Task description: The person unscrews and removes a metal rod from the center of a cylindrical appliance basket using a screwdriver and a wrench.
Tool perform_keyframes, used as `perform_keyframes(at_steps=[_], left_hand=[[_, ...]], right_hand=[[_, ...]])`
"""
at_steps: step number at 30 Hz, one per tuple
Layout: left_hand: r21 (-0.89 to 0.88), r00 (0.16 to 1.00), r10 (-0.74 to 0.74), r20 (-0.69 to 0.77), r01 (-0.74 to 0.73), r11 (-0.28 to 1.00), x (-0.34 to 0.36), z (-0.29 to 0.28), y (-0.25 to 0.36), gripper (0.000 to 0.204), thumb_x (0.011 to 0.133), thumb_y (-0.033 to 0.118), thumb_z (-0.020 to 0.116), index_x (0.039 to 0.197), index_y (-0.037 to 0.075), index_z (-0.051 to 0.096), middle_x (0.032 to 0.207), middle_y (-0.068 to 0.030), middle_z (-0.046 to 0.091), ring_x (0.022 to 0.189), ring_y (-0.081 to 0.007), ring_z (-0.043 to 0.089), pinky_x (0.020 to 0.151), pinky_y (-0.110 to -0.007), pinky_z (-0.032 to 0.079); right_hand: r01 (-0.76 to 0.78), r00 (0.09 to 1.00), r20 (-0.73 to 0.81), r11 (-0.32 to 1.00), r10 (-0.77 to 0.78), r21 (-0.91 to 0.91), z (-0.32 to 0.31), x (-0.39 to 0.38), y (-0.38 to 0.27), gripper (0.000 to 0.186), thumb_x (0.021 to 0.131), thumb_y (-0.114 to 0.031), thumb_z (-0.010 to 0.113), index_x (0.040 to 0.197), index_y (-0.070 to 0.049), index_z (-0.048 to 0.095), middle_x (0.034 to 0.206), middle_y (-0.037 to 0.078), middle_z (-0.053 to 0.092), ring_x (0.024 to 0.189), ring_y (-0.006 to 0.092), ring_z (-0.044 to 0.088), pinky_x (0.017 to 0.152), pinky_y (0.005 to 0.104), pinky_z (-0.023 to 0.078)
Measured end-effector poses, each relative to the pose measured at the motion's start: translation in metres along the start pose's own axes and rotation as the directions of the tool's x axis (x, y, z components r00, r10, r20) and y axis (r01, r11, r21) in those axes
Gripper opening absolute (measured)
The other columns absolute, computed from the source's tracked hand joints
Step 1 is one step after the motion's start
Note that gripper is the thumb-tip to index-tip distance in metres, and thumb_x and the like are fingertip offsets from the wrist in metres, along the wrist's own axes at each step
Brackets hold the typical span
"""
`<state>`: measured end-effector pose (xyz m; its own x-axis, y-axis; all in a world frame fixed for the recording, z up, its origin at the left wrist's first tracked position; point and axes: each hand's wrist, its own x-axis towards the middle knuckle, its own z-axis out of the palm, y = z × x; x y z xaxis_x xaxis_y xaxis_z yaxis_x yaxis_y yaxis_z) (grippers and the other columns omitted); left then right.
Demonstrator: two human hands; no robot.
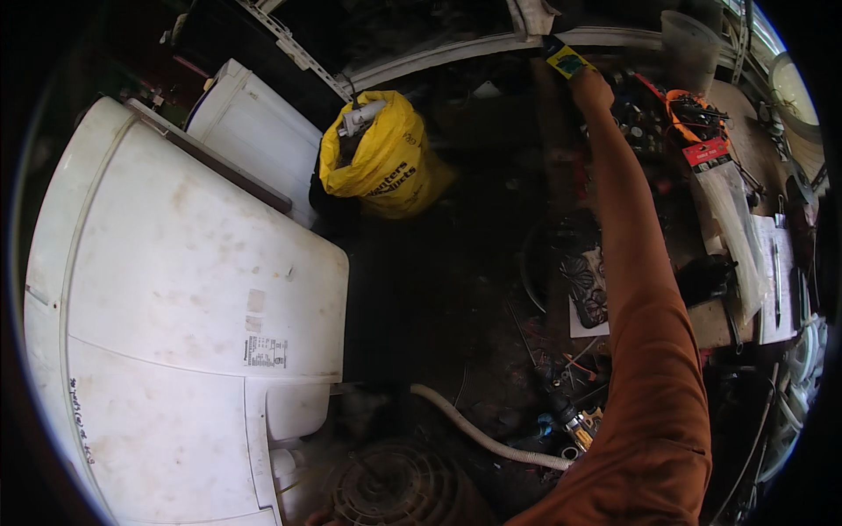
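Plainly, in the head view, the right hand is closed around a yellow-labelled item at the far end of the cluttered bench, near the pale rail. Dark floor leaves open room between the bench and the right edge of the white casing; a yellow sack bounds it beyond, a pale hose nearer. Only a sliver of the left hand shows at the lower edge, so its grip cannot be told.
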<state>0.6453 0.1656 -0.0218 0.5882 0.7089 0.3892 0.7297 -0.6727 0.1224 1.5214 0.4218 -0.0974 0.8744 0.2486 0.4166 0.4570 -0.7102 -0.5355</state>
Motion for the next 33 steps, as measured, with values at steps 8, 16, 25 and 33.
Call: perform_keyframes(at_steps=[8, 16, 25, 33], left_hand=[[-0.238, 0.964, -0.257, -0.066, 0.235, 0.942, 0.011, 0.012, 0.031, 0.032, 0.092, 0.033, 0.045, 0.088, 0.002, 0.052, 0.116, -0.0171, 0.047, 0.109, -0.0327, 0.046, 0.098, -0.046, 0.036], [-0.651, 0.827, -0.558, -0.072, 0.385, 0.654, 0.017, 0.016, 0.065, 0.035, 0.092, 0.037, 0.045, 0.087, 0.003, 0.050, 0.119, -0.0171, 0.044, 0.109, -0.0316, 0.046, 0.099, -0.045, 0.036], [-0.602, 0.962, -0.272, -0.015, 0.208, 0.771, -0.006, -0.027, 0.062, 0.033, 0.092, 0.036, 0.047, 0.086, 0.004, 0.049, 0.124, -0.0185, 0.047, 0.117, -0.0327, 0.045, 0.104, -0.048, 0.033], [-0.588, 0.981, -0.166, -0.098, 0.077, 0.805, -0.035, -0.063, 0.066, 0.026, 0.091, 0.026, 0.047, 0.084, 0.001, 0.054, 0.122, -0.0199, 0.052, 0.114, -0.0347, 0.049, 0.102, -0.044, 0.035]], right_hand=[[-0.147, 0.988, 0.095, 0.950, 0.125, 0.275, -0.093, -0.002, -0.048, 0.026, 0.083, -0.024, 0.071, 0.106, -0.013, 0.075, 0.105, 0.013, 0.071, 0.092, 0.0325, 0.068, 0.077, 0.0414, 0.055], [0.106, 0.970, 0.148, 0.885, -0.192, 0.454, -0.263, -0.025, -0.087, 0.020, 0.093, -0.016, 0.061, 0.091, 0.001, 0.071, 0.085, 0.017, 0.070, 0.072, 0.0269, 0.064, 0.066, 0.0398, 0.052], [-0.009, 0.970, 0.186, 0.734, -0.160, 0.679, -0.396, -0.191, 0.096, 0.026, 0.095, -0.025, 0.056, 0.094, 0.000, 0.066, 0.071, 0.002, 0.059, 0.049, 0.0072, 0.044, 0.043, 0.0251, 0.035], [-0.372, 0.924, 0.312, 0.701, 0.220, 0.608, -0.254, -0.244, 0.203, 0.031, 0.089, -0.025, 0.063, 0.107, -0.001, 0.070, 0.096, 0.015, 0.071, 0.090, 0.0245, 0.066, 0.086, 0.0356, 0.047]])
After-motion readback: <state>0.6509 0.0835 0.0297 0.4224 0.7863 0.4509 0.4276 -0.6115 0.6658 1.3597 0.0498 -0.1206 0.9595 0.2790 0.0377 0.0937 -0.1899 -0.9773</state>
